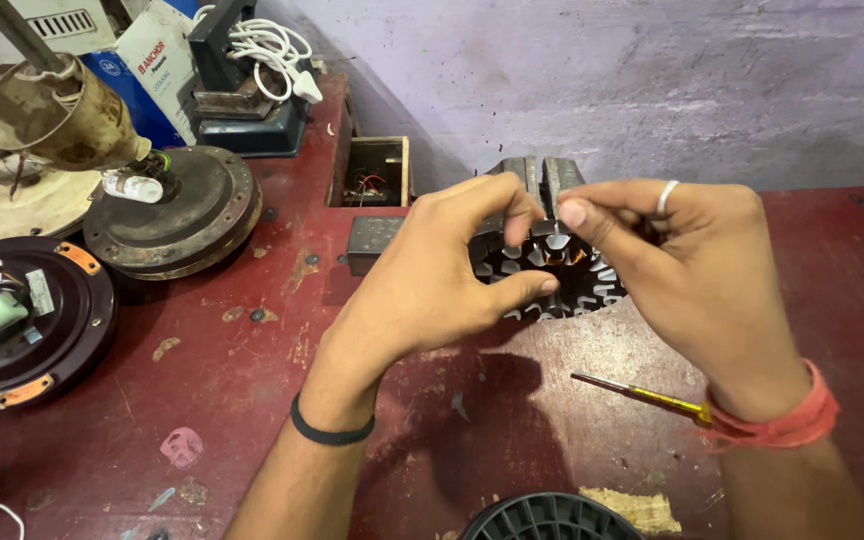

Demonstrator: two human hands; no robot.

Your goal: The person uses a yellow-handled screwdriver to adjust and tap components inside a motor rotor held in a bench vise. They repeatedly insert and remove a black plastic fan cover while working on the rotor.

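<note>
Stator (pixel 552 270) upright on red counter (pixel 252 400), mid-frame, behind both hands. Left hand (pixel 432 280) and right hand (pixel 692 270) fingers pinched shut at slot top; thing pinched too small to tell. Likely heavy, stiff steel core; windings fragile, so grip outer rim. Screwdriver (pixel 637 395) beside right wrist. White-blue-red boxes (pixel 157 60) top left.

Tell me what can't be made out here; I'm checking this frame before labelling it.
Head view only:
- Round dark slotted motor core: its middle is hidden behind the left hand and right hand.
- Whatever the fingertips pinch: too small to tell.
- Black ribbed round part: cut off by the bottom edge.
- Yellow-handled screwdriver: handle end hidden behind the right wrist.
</note>
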